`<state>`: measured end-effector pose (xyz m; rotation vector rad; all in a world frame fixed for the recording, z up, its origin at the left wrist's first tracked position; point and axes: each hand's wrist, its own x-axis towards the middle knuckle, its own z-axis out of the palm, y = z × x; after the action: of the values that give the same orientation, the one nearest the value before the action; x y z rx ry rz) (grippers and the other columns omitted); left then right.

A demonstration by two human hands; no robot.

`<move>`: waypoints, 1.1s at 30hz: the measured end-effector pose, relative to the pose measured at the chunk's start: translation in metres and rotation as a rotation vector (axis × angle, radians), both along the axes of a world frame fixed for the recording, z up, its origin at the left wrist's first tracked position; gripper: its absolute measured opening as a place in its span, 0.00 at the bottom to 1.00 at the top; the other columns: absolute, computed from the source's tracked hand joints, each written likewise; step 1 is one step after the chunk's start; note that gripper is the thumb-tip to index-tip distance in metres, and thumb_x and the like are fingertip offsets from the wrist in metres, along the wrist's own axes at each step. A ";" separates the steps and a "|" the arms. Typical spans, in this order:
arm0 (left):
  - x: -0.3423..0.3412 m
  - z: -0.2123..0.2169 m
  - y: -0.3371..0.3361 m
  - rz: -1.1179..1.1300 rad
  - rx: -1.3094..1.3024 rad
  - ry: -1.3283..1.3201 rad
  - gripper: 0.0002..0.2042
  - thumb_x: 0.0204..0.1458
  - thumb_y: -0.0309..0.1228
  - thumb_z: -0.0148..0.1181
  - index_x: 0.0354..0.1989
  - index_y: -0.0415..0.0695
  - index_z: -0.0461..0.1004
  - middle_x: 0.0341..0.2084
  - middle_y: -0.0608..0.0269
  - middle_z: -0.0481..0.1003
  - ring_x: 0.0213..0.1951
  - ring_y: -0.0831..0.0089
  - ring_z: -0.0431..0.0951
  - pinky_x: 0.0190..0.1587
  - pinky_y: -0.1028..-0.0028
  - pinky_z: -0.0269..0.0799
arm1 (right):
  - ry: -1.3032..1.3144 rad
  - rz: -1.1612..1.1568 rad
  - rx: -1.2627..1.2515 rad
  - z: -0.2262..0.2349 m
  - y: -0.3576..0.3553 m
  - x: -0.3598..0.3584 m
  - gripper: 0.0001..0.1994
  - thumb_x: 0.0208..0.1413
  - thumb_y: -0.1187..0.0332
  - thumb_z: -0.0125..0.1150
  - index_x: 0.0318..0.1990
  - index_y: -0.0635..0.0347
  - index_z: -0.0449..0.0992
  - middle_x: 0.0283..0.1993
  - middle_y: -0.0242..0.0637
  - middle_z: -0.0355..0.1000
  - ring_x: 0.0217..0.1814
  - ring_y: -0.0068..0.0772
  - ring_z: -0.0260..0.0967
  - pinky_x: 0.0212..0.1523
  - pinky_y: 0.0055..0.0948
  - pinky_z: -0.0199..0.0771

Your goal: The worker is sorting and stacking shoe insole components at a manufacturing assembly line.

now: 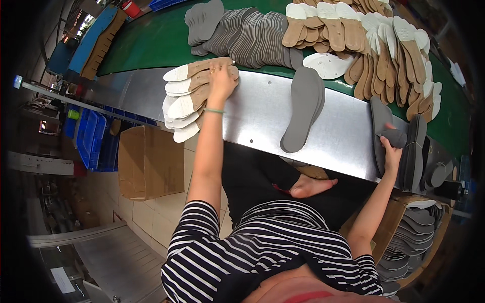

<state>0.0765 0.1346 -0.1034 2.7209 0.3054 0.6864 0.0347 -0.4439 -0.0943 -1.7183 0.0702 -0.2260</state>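
Note:
My left hand [222, 82] is closed over the brown ends of a fanned pile of white-and-brown insole boards [184, 108], at the left of the metal ledge. At the right end of the ledge, my right hand [392, 151] grips a grey insole [394, 137], its thumb over the near side. Another long grey insole [379, 113] lies right beside that hand, and a tied bundle of grey insoles [415, 151] stands to its right. Between my hands, a small stack of grey insoles [303, 108] rests on the ledge.
Beyond the metal ledge [252, 108], a green belt [146, 48] carries rows of grey insoles [252, 38] and heaps of white-and-brown boards [394, 55]. A cardboard box [151, 161] stands below left, near blue crates [93, 136]. Another box [439, 237] with grey insoles stands below right.

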 end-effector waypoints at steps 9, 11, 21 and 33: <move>-0.017 0.026 -0.007 -0.158 0.096 0.131 0.24 0.41 0.33 0.70 0.50 0.44 0.76 0.54 0.52 0.69 0.59 0.51 0.65 0.67 0.45 0.47 | -0.369 -0.049 -0.374 0.054 -0.030 -0.078 0.10 0.46 0.84 0.61 0.38 0.70 0.76 0.46 0.39 0.73 0.50 0.30 0.68 0.53 0.25 0.66; -0.023 0.031 -0.003 -0.176 0.119 0.082 0.21 0.37 0.27 0.70 0.45 0.45 0.76 0.48 0.51 0.72 0.58 0.53 0.67 0.67 0.44 0.47 | -0.350 -0.186 -0.258 0.082 -0.032 -0.097 0.13 0.49 0.86 0.60 0.44 0.69 0.73 0.47 0.41 0.73 0.50 0.30 0.69 0.53 0.28 0.68; -0.030 0.083 -0.018 -0.312 0.003 -0.043 0.06 0.44 0.20 0.62 0.32 0.38 0.74 0.26 0.56 0.75 0.33 0.57 0.76 0.58 0.56 0.63 | -0.443 0.252 -0.112 0.156 0.013 -0.133 0.11 0.50 0.65 0.63 0.25 0.63 0.72 0.39 0.48 0.69 0.38 0.39 0.71 0.40 0.32 0.71; -0.115 0.187 -0.070 -0.313 -0.583 -0.750 0.09 0.58 0.24 0.59 0.46 0.36 0.73 0.37 0.60 0.78 0.38 0.77 0.78 0.39 0.81 0.75 | -0.115 0.022 -0.847 0.278 0.126 -0.200 0.10 0.42 0.78 0.56 0.35 0.65 0.73 0.50 0.46 0.68 0.40 0.37 0.68 0.40 0.34 0.71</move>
<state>-0.0381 0.0647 0.0839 1.7584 -0.0953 1.2182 -0.1654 -0.3184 0.1838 -2.5404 -0.1529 -0.3703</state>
